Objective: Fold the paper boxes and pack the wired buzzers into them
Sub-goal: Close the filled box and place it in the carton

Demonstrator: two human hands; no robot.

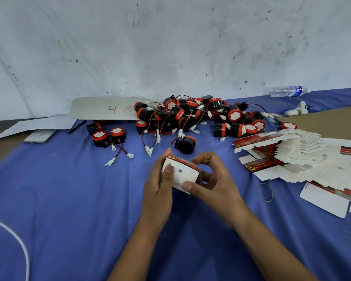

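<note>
Head view: both hands hold a paper box [180,175] above the blue cloth [69,199], left hand [160,185] and right hand [209,179] curled round it; press end flap flat, square corners, buzzers [190,116] piled behind

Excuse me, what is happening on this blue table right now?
A person is folding a small paper box, held with both hands above the blue cloth. The left hand grips its left side and the right hand pinches the right corner. The box looks folded into shape; whether a buzzer is inside cannot be seen. A pile of wired buzzers waits behind, and a fan of flat boxes lies to the right.
</note>
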